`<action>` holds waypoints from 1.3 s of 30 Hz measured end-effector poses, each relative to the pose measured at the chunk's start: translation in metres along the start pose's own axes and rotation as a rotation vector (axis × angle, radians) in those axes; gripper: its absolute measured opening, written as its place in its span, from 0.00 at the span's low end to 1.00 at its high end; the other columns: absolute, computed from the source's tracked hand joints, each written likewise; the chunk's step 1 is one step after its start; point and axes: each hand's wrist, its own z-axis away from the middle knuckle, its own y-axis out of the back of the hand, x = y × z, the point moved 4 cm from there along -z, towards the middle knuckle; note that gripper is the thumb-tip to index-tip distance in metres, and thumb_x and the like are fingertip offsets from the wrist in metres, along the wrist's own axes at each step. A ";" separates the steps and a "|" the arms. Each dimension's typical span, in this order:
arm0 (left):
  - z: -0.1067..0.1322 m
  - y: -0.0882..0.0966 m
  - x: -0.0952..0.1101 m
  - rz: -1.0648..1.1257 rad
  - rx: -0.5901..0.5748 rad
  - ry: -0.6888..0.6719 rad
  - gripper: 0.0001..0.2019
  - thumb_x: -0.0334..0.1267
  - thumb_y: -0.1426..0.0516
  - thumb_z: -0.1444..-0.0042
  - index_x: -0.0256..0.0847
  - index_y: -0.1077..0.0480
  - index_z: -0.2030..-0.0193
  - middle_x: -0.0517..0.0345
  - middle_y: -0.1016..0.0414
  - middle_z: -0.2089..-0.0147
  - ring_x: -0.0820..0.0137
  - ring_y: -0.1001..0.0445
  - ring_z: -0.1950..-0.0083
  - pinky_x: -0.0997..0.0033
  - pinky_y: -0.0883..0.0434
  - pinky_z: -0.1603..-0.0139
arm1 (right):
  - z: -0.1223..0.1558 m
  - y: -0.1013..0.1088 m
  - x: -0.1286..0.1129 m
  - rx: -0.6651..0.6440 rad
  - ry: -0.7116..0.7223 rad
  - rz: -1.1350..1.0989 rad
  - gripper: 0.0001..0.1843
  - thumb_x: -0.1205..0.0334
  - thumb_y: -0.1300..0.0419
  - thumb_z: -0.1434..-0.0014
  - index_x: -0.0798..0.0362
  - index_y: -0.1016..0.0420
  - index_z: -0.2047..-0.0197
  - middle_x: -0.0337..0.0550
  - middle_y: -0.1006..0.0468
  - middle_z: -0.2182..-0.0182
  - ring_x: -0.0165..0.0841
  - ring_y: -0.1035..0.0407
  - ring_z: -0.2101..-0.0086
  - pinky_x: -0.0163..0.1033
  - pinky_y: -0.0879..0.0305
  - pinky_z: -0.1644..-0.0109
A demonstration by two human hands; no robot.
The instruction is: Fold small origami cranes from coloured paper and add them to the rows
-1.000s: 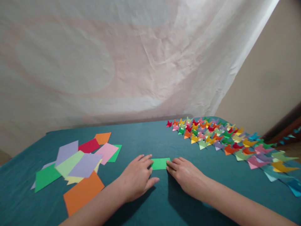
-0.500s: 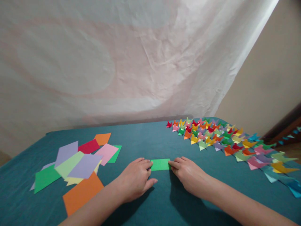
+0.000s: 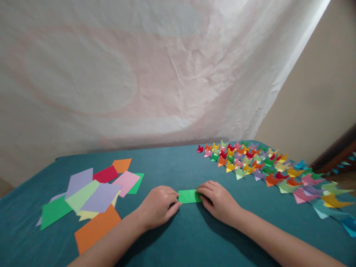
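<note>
A green paper folded into a narrow rectangle (image 3: pixel 189 196) lies on the teal tablecloth, with a crease across its middle. My left hand (image 3: pixel 161 205) is at its left end, thumb and fingers closed on that edge. At the right end my right hand (image 3: pixel 218 200) has its fingers over the top edge and its thumb at the lower side, gripping the paper. The fingertips cover both short ends of the strip.
Loose coloured paper sheets (image 3: pixel 101 196) overlap on the left, an orange sheet (image 3: pixel 97 228) partly under my left forearm. Rows of small folded paper birds (image 3: pixel 258 175) fill the right side. A pale cloth (image 3: pixel 155 74) hangs behind the teal-covered table (image 3: pixel 164 163).
My left thumb has drawn up to the paper's left end. My right fingers have slid left over the top edge, the thumb now at the lower side.
</note>
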 end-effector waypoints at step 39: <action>-0.040 -0.031 -0.023 1.252 0.469 0.303 0.21 0.39 0.41 0.47 0.38 0.40 0.48 0.48 0.26 0.53 0.65 0.25 0.55 0.61 0.29 0.51 | -0.031 -0.013 0.022 0.058 -0.525 -1.183 0.19 0.47 0.36 0.54 0.56 0.32 0.69 0.32 0.33 0.80 0.25 0.39 0.78 0.31 0.46 0.75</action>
